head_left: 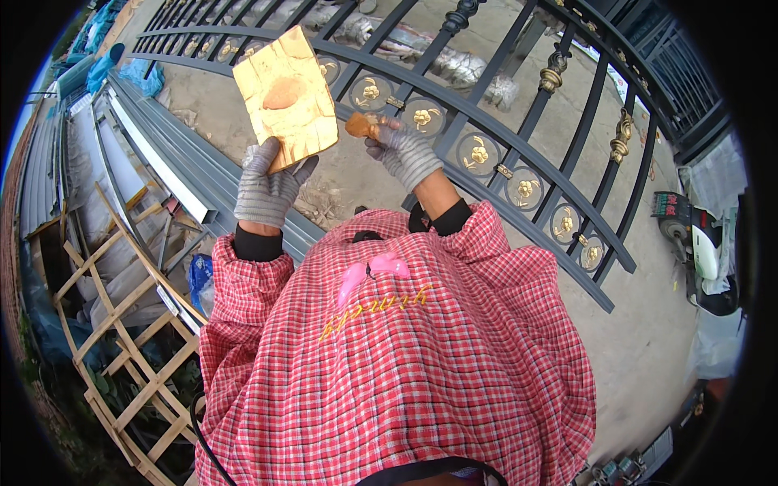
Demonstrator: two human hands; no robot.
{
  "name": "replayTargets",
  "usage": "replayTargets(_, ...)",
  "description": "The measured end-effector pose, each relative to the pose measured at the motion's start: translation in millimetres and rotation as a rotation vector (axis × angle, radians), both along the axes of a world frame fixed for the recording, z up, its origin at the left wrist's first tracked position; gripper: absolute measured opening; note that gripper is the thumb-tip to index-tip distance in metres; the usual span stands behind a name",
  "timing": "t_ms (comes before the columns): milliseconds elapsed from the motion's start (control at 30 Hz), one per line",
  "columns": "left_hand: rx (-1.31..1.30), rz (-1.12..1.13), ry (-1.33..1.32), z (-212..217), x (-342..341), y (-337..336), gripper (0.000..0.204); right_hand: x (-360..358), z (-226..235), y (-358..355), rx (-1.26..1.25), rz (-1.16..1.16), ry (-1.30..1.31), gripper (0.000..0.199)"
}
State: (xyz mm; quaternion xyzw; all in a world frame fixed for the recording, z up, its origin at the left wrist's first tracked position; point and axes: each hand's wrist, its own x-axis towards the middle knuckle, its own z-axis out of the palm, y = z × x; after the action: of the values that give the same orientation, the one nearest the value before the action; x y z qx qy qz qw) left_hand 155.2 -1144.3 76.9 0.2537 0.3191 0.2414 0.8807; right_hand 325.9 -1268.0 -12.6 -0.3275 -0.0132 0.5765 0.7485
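My left hand, in a grey glove, grips the lower edge of a creased, gold-coated flat board. An orange-brown patch marks the middle of its face. Just to the right, my gloved right hand pinches a small orange-brown, sponge-like piece, apart from the board. Beyond both hands lies a black metal fence panel, its curved band set with rings holding gold flowers. Gold collars sit on some bars. The right hand is close to the band; whether it touches is unclear.
At the left are long grey metal profiles and a wooden lattice. Wrapped bundles lie behind the fence bars. A scooter-like vehicle stands at the right, on concrete ground. My red checked smock fills the foreground.
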Motion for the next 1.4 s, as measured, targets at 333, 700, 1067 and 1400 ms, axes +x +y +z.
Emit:
replayTargets(333, -0.029, 0.043, 0.012, -25, -10, -13, 0.041, 27, 12, -26, 0.162, -0.071, 0.142, 0.025)
replayTargets(700, 0.025, -0.162, 0.254, -48, -4, -25, 0.047, 33, 83, -27, -0.427, -0.121, -0.881, 0.026)
replayTargets(1067, 0.153, -0.270, 0.325, -56, 1, -19, 0.044, 14, 84, -14, -0.486, 0.003, -1.372, 0.027)
replayTargets(1400, 0.217, -0.350, 0.313, -54, 3, -11, 0.043, -14, 72, 16, -0.467, 0.163, -1.934, 0.025)
